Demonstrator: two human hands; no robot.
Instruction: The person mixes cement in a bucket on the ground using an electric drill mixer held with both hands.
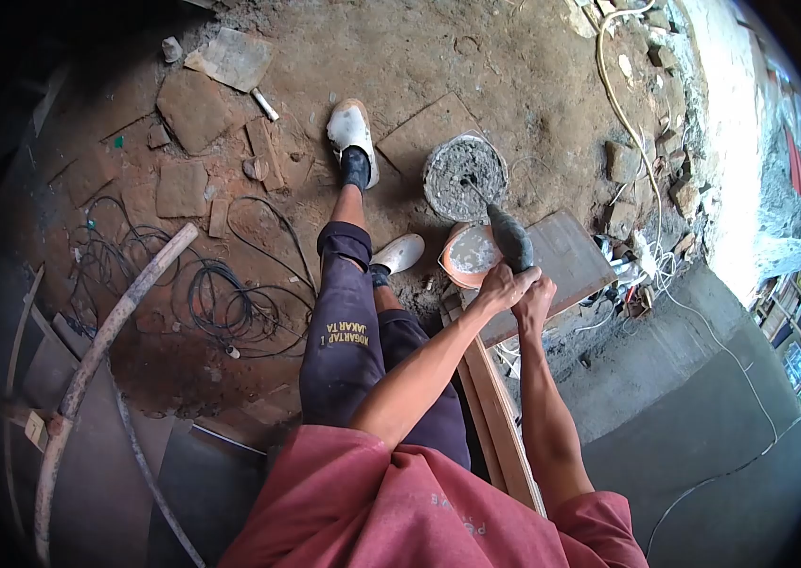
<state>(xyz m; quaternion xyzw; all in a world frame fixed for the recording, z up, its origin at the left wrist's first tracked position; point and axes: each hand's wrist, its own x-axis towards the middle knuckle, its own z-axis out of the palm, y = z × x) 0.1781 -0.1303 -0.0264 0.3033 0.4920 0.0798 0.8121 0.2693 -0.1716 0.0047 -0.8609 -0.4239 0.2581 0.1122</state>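
Note:
Both of my hands are closed around the rear of a dark power drill (511, 237). My left hand (502, 287) grips it from the left, and my right hand (535, 295) holds it right alongside. A thin mixing rod (479, 190) runs from the drill's front into a bucket (428, 194) of wet grey mortar (463, 168). The rod's lower end is hidden in the mortar. Just below the bucket, close to the drill, sits an orange basin (450, 268) with greyish, cloudy contents.
A flat board (566, 260) lies right of the basin, and wooden planks (500, 407) extend beside my legs. Coiled black cable (221, 298) and a long pole (102, 350) lie left. Broken bricks (622, 163) and a pale hose (606, 71) line the right.

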